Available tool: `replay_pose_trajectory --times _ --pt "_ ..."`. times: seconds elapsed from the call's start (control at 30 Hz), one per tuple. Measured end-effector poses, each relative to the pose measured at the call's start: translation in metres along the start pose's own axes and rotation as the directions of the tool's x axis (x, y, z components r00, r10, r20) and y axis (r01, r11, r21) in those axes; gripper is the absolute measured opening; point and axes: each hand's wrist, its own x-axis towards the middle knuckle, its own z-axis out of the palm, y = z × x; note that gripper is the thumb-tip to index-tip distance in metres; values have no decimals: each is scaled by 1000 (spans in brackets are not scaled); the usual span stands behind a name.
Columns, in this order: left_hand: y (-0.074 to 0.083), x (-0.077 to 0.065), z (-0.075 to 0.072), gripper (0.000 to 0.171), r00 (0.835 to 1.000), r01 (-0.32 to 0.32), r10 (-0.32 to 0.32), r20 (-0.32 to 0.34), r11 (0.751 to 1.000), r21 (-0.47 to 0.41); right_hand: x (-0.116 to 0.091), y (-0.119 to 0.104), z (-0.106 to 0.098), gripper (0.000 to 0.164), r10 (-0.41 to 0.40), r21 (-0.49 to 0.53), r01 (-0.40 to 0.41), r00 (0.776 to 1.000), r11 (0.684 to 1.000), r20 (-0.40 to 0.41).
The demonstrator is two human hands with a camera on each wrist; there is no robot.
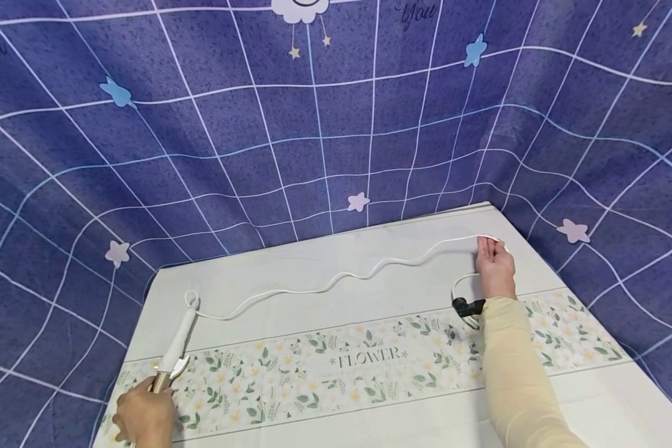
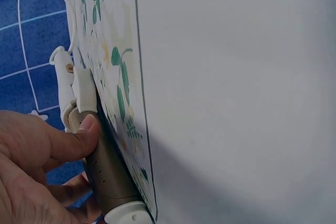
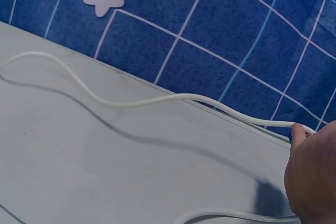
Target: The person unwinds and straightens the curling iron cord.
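A curling iron [image 1: 177, 345] with a white handle and a gold-brown barrel [image 2: 107, 156] lies at the left of the table. My left hand [image 1: 145, 414] grips the barrel, and in the left wrist view the thumb of that hand [image 2: 37, 156] presses on it near the white clamp lever [image 2: 86, 90]. From the handle's looped end, a wavy white cord [image 1: 336, 281] runs across to the right. My right hand [image 1: 495, 270] pinches this cord; in the right wrist view it rises slightly off the table toward the fingers [image 3: 298, 132].
The table [image 1: 369, 242] has a white cover with a floral band reading "FLOWER". Blue gridded curtains [image 1: 313, 143] with stars hang behind and at the sides. A small black object [image 1: 467, 307] is beside the right wrist, near another loop of cord [image 3: 226, 213]; I cannot tell what it is.
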Motion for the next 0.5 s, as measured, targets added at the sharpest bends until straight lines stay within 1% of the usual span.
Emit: replay_pose_trajectory --times 0.03,0.07,0.1,0.13,0.17,0.23,0.27,0.3,0.4,0.43,0.5 --pt "0 0 0 36 1000 -1 1 -2 1000 -2 4 -4 1 39 1 15 -1 1000 1000 -14" --pt "-1 1 0 36 1000 -1 1 -4 1000 -5 19 -14 -5 39 5 11 -5 1000 1000 -1" --pt "-2 1 0 35 1000 -3 3 -7 1000 -10 39 -27 -13 36 16 11 -16 1000 1000 25" --pt "-2 1 0 35 1000 -3 3 -8 1000 -12 57 -37 -19 37 3 18 -4 1000 1000 23" --pt "-2 1 0 35 1000 -2 2 -10 1000 -15 68 -44 -22 37 3 24 -4 1000 1000 27" --pt "-3 2 0 35 1000 2 -3 -9 1000 -17 80 -53 -24 33 2 21 -2 1000 1000 14" --pt "-3 2 0 35 1000 4 -4 -9 1000 -16 84 -56 -24 31 -7 7 7 1000 1000 1" --pt "-3 2 0 35 1000 3 -3 -10 1000 -15 89 -60 -27 29 7 3 -7 1000 1000 9" --pt "-2 2 0 35 1000 6 -6 -12 1000 -12 92 -63 -29 25 11 -32 -11 1000 999 4" --pt "-1 2 0 35 1000 9 -9 -10 1000 -8 87 -60 -27 28 15 -30 -15 1000 999 -1" --pt "0 1 0 35 1000 10 -10 -6 1000 -3 71 -48 -21 33 19 -29 -19 1000 999 -15"
